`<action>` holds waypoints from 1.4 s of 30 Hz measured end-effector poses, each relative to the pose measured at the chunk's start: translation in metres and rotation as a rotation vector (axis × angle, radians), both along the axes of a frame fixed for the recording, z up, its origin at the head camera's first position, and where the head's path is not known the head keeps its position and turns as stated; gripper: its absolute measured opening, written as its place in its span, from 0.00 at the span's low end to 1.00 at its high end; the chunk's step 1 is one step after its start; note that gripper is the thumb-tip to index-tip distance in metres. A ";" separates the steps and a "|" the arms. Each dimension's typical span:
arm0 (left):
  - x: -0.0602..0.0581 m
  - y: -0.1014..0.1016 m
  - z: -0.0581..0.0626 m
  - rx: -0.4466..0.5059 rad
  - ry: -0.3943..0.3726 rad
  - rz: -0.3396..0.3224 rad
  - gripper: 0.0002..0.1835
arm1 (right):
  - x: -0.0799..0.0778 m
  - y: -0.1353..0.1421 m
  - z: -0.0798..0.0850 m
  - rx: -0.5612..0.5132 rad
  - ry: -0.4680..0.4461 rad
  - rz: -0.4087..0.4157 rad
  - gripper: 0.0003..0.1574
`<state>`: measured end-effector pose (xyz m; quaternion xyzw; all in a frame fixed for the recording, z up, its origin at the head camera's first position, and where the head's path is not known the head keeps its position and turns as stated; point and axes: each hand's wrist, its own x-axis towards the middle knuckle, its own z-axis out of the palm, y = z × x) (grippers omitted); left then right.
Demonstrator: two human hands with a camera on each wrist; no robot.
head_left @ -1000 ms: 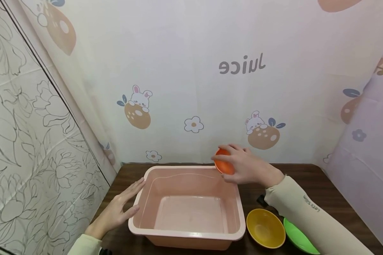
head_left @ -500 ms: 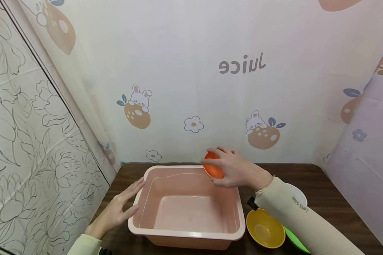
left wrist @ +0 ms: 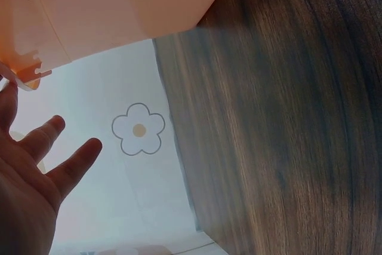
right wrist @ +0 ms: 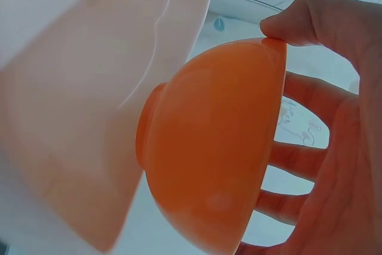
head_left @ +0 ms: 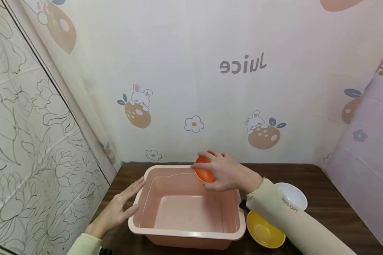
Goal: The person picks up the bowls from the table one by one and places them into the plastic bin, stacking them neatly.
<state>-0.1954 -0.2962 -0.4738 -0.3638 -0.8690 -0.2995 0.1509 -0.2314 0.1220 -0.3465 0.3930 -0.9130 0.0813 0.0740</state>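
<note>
An orange bowl (head_left: 205, 173) is held by my right hand (head_left: 226, 171) above the far rim of a pink plastic basin (head_left: 191, 212). In the right wrist view the bowl (right wrist: 209, 141) is gripped across its rim, thumb on one side and fingers on the other, its foot facing the basin wall. My left hand (head_left: 117, 209) rests on the basin's left rim with fingers extended. The left wrist view shows those fingers (left wrist: 77, 165) spread, beside the basin's outer wall (left wrist: 119, 10). Inside the basin the flat floor is visible.
Right of the basin, a yellow bowl (head_left: 265, 232) and a white bowl (head_left: 292, 196) stand on the dark wooden table (head_left: 332, 202), both partly covered by my right sleeve (head_left: 293, 216). A printed curtain (head_left: 191, 88) hangs behind the table.
My right hand has carried the orange bowl leftward along the basin's far rim. The white bowl has come into sight, while the green bowl is now nearly hidden by the sleeve. My left hand stays put.
</note>
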 end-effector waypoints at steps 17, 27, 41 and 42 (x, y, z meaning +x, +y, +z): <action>-0.002 0.001 -0.002 0.004 0.015 -0.009 0.38 | -0.003 -0.032 -0.010 -0.001 -0.040 0.077 0.34; -0.002 0.001 -0.002 0.001 0.012 -0.005 0.39 | -0.006 -0.049 -0.021 -0.011 -0.028 0.124 0.35; -0.002 0.000 -0.002 0.018 0.015 -0.010 0.39 | -0.005 -0.071 -0.033 0.034 -0.032 0.118 0.36; -0.002 0.000 -0.002 0.017 0.013 -0.008 0.39 | -0.005 -0.073 -0.034 0.034 -0.026 0.121 0.37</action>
